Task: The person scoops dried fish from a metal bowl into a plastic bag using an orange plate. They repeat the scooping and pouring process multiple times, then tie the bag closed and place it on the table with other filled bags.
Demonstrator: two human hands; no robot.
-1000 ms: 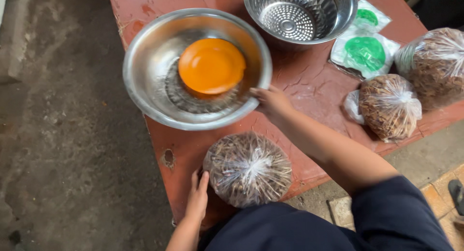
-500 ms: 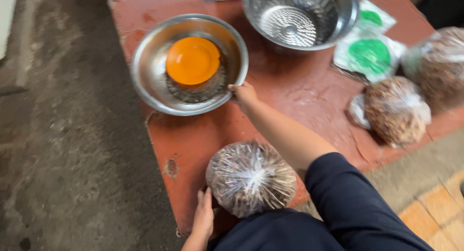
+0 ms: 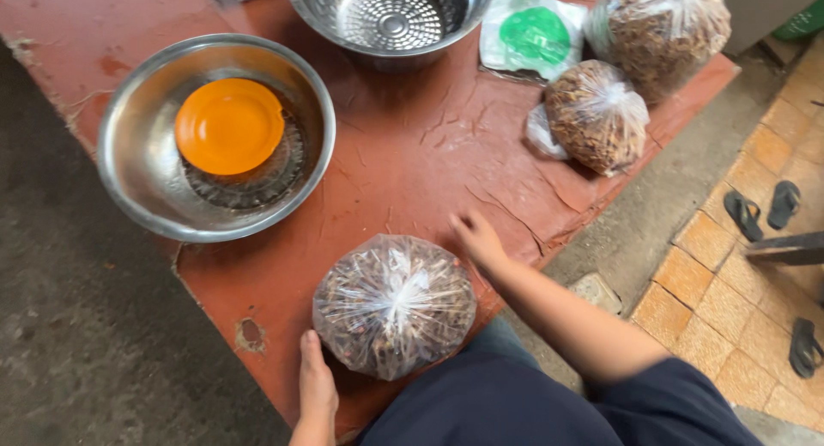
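Now, both hands at the near edge of the red desk (image 3: 412,154). My left hand (image 3: 316,386) lies flat, fingers together, touching the lower left side of a clear tied bag of brown dried bits (image 3: 393,304); nothing pinched. My right hand (image 3: 477,238) rests on the desk just beside the bag's upper right, fingers loosely spread, holding nothing; I cannot tell if it touches the plastic. The bag sits between the two hands, knot facing up.

Beyond the left hand, well apart: a steel bowl (image 3: 137,188) with an orange plate (image 3: 229,125) lying inside it. Straight ahead of the right hand, a steel colander (image 3: 390,15) at the far edge. Further right of that hand, a smaller bag (image 3: 596,115), a larger one (image 3: 661,30) behind it, and a packet with a green disc (image 3: 534,36).
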